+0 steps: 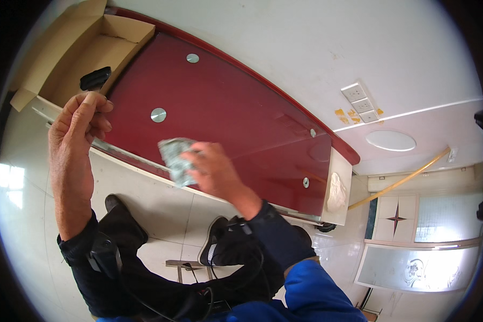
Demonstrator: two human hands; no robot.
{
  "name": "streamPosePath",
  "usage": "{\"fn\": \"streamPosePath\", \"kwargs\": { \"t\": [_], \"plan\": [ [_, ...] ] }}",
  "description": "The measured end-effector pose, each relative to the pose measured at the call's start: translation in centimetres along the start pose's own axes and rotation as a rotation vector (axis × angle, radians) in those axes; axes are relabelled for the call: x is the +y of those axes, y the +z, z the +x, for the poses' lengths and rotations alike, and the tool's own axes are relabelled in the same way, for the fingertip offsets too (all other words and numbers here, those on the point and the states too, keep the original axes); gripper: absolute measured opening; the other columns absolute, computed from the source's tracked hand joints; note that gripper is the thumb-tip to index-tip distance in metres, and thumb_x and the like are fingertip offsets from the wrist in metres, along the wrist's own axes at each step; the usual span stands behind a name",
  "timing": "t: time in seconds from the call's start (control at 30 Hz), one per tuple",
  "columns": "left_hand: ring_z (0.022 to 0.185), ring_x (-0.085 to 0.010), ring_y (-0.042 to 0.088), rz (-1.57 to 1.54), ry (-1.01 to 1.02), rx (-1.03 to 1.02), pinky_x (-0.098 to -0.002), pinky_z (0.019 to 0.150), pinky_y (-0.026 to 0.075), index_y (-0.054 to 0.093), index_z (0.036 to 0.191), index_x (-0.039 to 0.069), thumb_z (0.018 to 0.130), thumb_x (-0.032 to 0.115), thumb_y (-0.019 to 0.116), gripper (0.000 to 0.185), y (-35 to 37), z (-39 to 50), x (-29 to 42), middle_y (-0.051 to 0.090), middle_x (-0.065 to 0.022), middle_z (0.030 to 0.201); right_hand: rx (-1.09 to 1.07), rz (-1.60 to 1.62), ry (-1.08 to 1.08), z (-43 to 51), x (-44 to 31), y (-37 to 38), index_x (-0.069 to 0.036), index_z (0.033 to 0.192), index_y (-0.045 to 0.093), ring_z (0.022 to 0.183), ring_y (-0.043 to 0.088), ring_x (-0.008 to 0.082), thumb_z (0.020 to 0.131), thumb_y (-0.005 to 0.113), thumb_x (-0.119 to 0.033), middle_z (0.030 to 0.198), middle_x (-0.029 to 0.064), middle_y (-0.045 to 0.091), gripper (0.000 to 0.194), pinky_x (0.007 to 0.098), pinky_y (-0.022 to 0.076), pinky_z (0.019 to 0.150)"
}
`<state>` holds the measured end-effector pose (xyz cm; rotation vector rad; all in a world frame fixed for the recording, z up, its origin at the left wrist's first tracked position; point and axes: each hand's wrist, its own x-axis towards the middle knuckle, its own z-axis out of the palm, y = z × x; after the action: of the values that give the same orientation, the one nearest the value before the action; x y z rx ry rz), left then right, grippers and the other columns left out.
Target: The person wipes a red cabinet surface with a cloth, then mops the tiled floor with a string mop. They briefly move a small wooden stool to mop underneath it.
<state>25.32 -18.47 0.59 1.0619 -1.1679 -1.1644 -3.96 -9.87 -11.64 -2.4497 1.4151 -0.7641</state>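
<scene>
My right hand, slightly blurred, grips a folded grey-green cloth. The cloth is over the near edge of a glossy dark red panel fitted with round metal discs, such as one disc. My left hand is raised at the left with thumb and fingers curled together. Just beyond its knuckles shows the black head of a small tool with a greyish neck. The rest of this tool is hidden behind the hand, so I cannot tell whether I hold it.
An open cardboard box stands at the panel's left end. A crumpled pale cloth or bag lies on the white right end. Wall sockets are at the back. A yellow pole leans at the right. A small wooden stool stands below me.
</scene>
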Motion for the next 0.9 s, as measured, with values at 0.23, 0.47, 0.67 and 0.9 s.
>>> {"fn": "streamPosePath", "kwargs": {
  "t": [0.23,0.47,0.67,0.9],
  "plan": [
    [0.076,-0.0084,0.060,0.028,-0.002,0.036,-0.0259,0.074,0.047,0.074,0.100,0.005,0.105,0.030,0.061,0.028,-1.9,-0.9,0.7,0.072,-0.0043,0.091,0.368,-0.468,0.742,-9.1,16.7,-10.4,-0.003,0.127,0.068,0.119,0.060,0.0398,0.092,0.074,-0.031,0.121,0.0214,0.068,0.046,0.0488,0.0466,0.105],
    [0.077,-0.0093,0.060,0.014,-0.019,0.073,-0.0266,0.075,0.047,0.074,0.100,0.004,0.106,0.029,0.061,0.028,-2.9,-0.9,0.7,0.073,-0.0053,0.092,0.345,-0.523,0.724,-4.6,22.4,-8.5,-0.007,0.126,0.072,0.117,0.062,0.0407,0.089,0.076,-0.030,0.117,0.0208,0.070,0.044,0.0499,0.0488,0.102],
    [0.078,-0.0093,0.060,-0.008,-0.013,0.087,-0.0261,0.076,0.047,0.073,0.102,0.003,0.106,0.029,0.061,0.028,-3.2,-0.4,0.6,0.073,-0.0055,0.093,0.192,-0.279,0.108,9.5,8.7,2.7,-0.008,0.117,0.070,0.109,0.060,0.0329,0.085,0.074,-0.016,0.116,0.0131,0.065,0.033,0.0486,0.0453,0.093],
    [0.078,-0.0087,0.059,-0.078,-0.014,0.081,-0.0260,0.076,0.046,0.073,0.101,0.002,0.107,0.027,0.060,0.028,-3.1,-0.2,1.1,0.072,-0.0053,0.093,-0.086,0.301,-0.125,10.7,-7.1,8.2,-0.008,0.122,0.071,0.110,0.058,0.0312,0.078,0.082,-0.009,0.122,0.0111,0.064,0.045,0.0426,0.0511,0.098]
  ]
}}
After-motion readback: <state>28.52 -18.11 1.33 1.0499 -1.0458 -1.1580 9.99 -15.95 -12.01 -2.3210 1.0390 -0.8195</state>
